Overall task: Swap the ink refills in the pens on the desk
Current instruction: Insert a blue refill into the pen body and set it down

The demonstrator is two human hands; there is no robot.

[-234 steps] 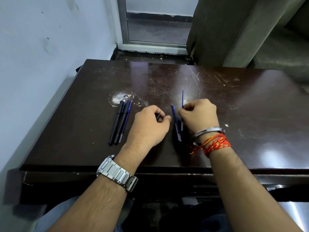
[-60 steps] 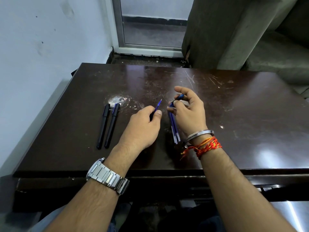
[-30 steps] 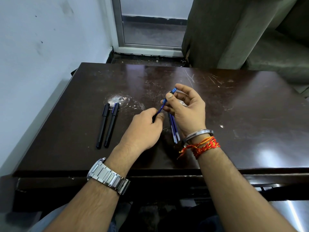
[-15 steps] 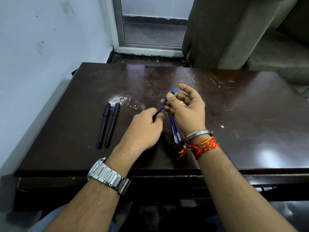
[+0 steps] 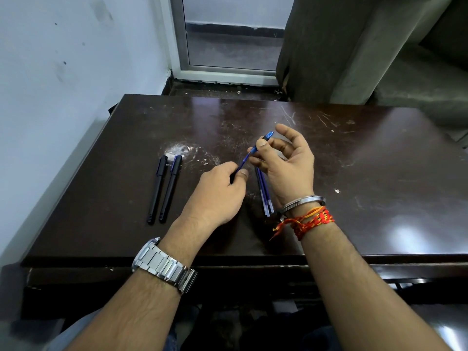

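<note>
head view: the swap looks to be midway. right of the pale scuff (image 5: 179, 149) on the counter (image 5: 354, 173), both hands work one blue refill (image 5: 244, 162). the left hand (image 5: 217, 196) is curled, thumb and forefinger pinching its lower end. the right hand (image 5: 286, 168) pinches the upper end, near a bright blue tip (image 5: 269, 135), with its other fingers loosely spread. whether that tip is a barrel piece or part of the refill i cannot tell.

right of the scuff and nearer the person, a few loose refills (image 5: 264, 196) lie side by side on the counter, partly under the right hand, so at least some pens seem to be emptied and not yet refitted.

the only containers are the pen barrels. two black pens (image 5: 164, 189) lie parallel, just on the person's side of the scuff, closed up. what is inside them cannot be seen, so it is unclear whether they are done or waiting.
</note>
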